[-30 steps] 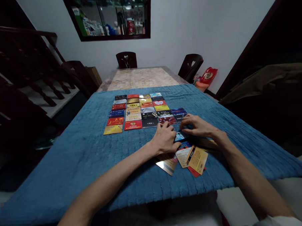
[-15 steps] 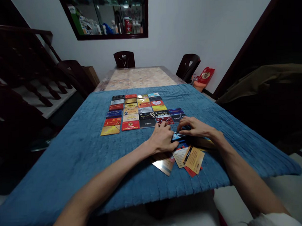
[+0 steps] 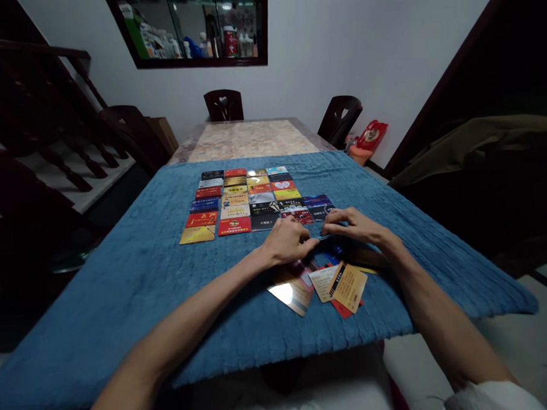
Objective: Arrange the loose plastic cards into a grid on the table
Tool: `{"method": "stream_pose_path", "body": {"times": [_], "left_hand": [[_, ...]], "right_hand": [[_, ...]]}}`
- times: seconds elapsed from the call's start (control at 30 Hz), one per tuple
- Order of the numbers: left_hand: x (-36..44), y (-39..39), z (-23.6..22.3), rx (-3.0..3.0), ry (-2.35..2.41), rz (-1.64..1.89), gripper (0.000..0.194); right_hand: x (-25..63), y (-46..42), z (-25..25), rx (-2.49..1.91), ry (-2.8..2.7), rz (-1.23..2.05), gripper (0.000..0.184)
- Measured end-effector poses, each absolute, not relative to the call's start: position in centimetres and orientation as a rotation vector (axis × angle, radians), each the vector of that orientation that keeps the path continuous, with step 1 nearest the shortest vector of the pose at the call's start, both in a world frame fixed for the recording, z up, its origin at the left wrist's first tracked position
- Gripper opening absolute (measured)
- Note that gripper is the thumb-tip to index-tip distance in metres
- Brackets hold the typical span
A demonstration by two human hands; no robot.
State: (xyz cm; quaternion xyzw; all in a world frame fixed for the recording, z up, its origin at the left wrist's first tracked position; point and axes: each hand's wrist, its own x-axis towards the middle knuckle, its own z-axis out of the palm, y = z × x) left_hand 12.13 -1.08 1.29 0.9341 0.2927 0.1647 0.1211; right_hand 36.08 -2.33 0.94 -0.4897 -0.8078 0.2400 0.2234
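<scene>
Between my two hands a plastic card (image 3: 322, 237) is tilted almost edge-on, so only a thin strip of it shows. My left hand (image 3: 289, 240) is closed on its left side, thumb pointing right. Fingers bent, my right hand (image 3: 352, 227) grips its right side. Just beyond them, cards lie face up in columns, among them a black card (image 3: 266, 221), a red card (image 3: 234, 225) and a yellow card (image 3: 197, 234). Nearer the body is a loose overlapping heap, with a gold card (image 3: 348, 286), a white card (image 3: 323, 283) and a shiny silvery card (image 3: 290, 294).
A blue cloth (image 3: 135, 271) covers the near part of the table, and the bare patterned tabletop (image 3: 252, 138) shows beyond. Dark chairs (image 3: 224, 104) stand around the far end. On the right, a red bag (image 3: 372, 135) sits by the wall, near an orange bin (image 3: 359, 154).
The card between my hands has tipped from showing its light blue printed face to nearly edge-on. Both hands have risen slightly off the heap, uncovering more of it.
</scene>
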Motion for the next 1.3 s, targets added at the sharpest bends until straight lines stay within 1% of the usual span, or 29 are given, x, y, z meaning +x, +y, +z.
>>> {"method": "stream_pose_path", "body": {"times": [0.1,0.2,0.37,0.43,0.57,0.77,0.83,1.1,1.3], "left_hand": [[12.1,-0.4,1.0,2.665,0.83,0.6,0.031],[12.0,0.2,0.8,2.617,0.837,0.695,0.027],[11.7,0.7,0.5,2.67,0.86,0.704,0.019],[11.6,0.8,0.3,2.686,0.87,0.695,0.018],[11.5,1.0,-0.1,2.68,0.875,0.685,0.021],[11.4,1.0,-0.9,2.657,0.862,0.712,0.042],[11.4,1.0,-1.1,2.656,0.857,0.735,0.046],[11.5,0.5,-0.8,2.712,0.892,0.688,0.041],[11.6,0.2,-0.8,2.746,0.949,0.663,0.041]], "right_hand": [[36.4,-2.3,1.1,-1.335,-2.205,0.688,0.051],[36.6,-2.2,1.0,-1.339,-2.167,0.657,0.042],[36.8,-1.8,0.2,-1.322,-2.169,0.588,0.026],[36.8,-1.7,-0.1,-1.331,-2.171,0.575,0.023],[36.7,-1.6,-0.3,-1.362,-2.159,0.551,0.027],[36.4,-1.6,-0.3,-1.343,-2.211,0.532,0.033],[36.4,-1.7,-0.3,-1.326,-2.217,0.511,0.036],[36.1,-1.9,0.0,-1.298,-2.283,0.419,0.037],[36.0,-2.1,0.1,-1.34,-2.335,0.387,0.035]]}}
